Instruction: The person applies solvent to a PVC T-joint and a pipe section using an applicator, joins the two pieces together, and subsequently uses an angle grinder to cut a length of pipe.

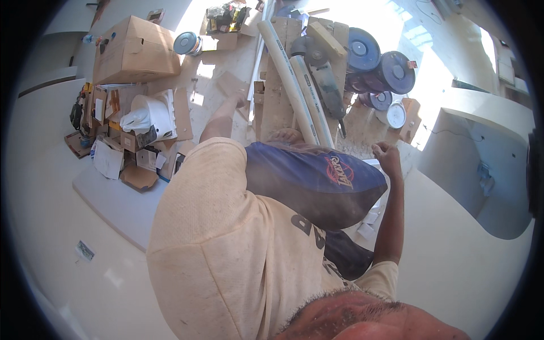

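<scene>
My left hand (240, 100) is stretched forward beside a flat tan board (229, 83), left of the wooden planks (280, 42). Its fingers are too small and unclear to show a grip, and I cannot tell whether it touches the board. Over on the right, my right hand (387, 155) is raised and closed, its fingers curled; anything inside is hidden. Between the hands, a long pale pipe (288, 80) and a shorter pale pipe (313, 101) lie along the planks. A dark angle grinder (327, 88) rests beside them, near a wood block (327, 39).
Lidded buckets (395, 72) stand right of the planks, with a white-lidded tub (392, 115) nearer. At left are a large cardboard box (136, 51), a white roll (148, 116) and opened cartons (139, 177). A small bucket (187, 43) stands beyond. A curved white wall (481, 119) rises at right.
</scene>
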Motion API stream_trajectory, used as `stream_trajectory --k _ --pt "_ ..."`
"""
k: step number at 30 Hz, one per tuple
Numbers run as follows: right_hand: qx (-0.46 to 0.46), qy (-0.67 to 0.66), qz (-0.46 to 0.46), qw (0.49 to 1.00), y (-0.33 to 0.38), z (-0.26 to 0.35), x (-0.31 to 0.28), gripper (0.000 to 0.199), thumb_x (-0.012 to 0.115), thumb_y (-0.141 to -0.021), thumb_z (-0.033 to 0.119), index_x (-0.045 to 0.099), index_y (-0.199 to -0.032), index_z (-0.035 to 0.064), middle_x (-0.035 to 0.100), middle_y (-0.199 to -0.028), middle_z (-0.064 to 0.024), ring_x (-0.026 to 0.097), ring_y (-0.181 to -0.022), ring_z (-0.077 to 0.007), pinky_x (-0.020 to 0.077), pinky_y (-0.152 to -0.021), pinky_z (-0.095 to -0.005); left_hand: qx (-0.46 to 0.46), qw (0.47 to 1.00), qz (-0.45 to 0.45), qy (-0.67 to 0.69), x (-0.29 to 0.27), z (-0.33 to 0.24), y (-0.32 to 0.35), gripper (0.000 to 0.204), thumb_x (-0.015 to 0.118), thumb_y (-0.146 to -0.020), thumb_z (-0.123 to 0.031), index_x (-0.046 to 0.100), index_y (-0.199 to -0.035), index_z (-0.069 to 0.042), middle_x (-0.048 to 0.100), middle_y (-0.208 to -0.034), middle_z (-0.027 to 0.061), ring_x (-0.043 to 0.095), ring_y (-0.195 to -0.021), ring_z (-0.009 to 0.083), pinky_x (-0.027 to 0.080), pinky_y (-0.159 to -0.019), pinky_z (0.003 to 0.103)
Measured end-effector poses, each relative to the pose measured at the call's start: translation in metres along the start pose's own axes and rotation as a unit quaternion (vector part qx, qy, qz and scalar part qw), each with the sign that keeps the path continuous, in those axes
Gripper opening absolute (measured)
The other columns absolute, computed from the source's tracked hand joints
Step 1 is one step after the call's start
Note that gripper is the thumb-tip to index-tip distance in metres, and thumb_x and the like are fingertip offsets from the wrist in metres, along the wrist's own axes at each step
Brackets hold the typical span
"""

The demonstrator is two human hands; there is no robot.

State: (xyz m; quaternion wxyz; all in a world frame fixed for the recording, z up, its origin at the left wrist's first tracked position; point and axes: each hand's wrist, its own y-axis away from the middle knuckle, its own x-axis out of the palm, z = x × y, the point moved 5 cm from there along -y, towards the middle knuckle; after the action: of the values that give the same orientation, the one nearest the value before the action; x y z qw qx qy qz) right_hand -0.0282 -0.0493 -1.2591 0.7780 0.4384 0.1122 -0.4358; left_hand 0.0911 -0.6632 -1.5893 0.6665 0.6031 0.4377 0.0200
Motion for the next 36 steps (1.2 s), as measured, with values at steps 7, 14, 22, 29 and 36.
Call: stream_trajectory --k 7,14,22,29,36 --pt "-0.091 0.006 -0.073 0.993 -0.070 0.087 0.037 0.041 0.070 -0.093 0.027 0.065 -0.126 0.0028 0.074 -0.105 -0.0189 0.071 -0.102 -0.0306 0.0527 -0.089 -0.0393 -0.002 0.998 0.050 -0.021 0.044 -0.017 0.012 0.037 0.055 -0.090 -0.014 0.063 -0.121 0.004 0.074 -0.095 0.0177 0.073 -0.077 0.0287 0.059 -0.064 0.040" --pt "-0.106 0.031 -0.095 0.989 -0.114 0.116 0.074 0.066 0.074 -0.090 0.037 0.053 -0.140 0.0001 0.062 -0.131 -0.0239 0.061 -0.121 -0.0364 0.0477 -0.102 -0.0441 0.061 0.996 0.043 -0.042 0.032 -0.044 0.042 0.031 0.054 -0.089 -0.014 0.065 -0.111 0.006 0.074 -0.091 0.0207 0.074 -0.078 0.0292 0.059 -0.064 0.042" --pt "-0.110 0.078 -0.058 0.989 -0.130 0.144 0.103 0.076 0.076 -0.086 0.038 0.046 -0.145 0.0000 0.054 -0.140 -0.0261 0.054 -0.129 -0.0401 0.0437 -0.108 -0.0455 -0.014 1.000 0.015 0.011 0.057 0.020 0.029 0.044 0.057 -0.087 -0.013 0.061 -0.128 0.004 0.072 -0.109 0.0256 0.073 -0.090 0.0335 0.059 -0.071 0.043" --pt "-0.065 0.128 -0.057 0.988 -0.142 0.139 0.112 0.083 0.079 -0.082 0.039 0.044 -0.146 0.0000 0.056 -0.138 -0.0241 0.053 -0.128 -0.0402 0.0452 -0.106 -0.0478 0.010 1.000 0.018 -0.013 0.038 -0.012 0.053 0.054 0.064 -0.086 -0.018 0.059 -0.136 0.002 0.060 -0.136 0.0254 0.058 -0.128 0.0343 0.047 -0.108 0.039" --pt "-0.053 0.117 -0.060 0.990 -0.161 0.132 0.119 0.082 0.083 -0.074 0.039 0.052 -0.138 -0.0006 0.060 -0.130 -0.0238 0.056 -0.124 -0.0387 0.0466 -0.104 -0.0466 0.007 1.000 0.003 0.012 0.035 -0.005 0.056 0.057 0.068 -0.086 -0.027 0.060 -0.135 0.001 0.060 -0.138 0.0238 0.057 -0.129 0.0352 0.045 -0.111 0.038"
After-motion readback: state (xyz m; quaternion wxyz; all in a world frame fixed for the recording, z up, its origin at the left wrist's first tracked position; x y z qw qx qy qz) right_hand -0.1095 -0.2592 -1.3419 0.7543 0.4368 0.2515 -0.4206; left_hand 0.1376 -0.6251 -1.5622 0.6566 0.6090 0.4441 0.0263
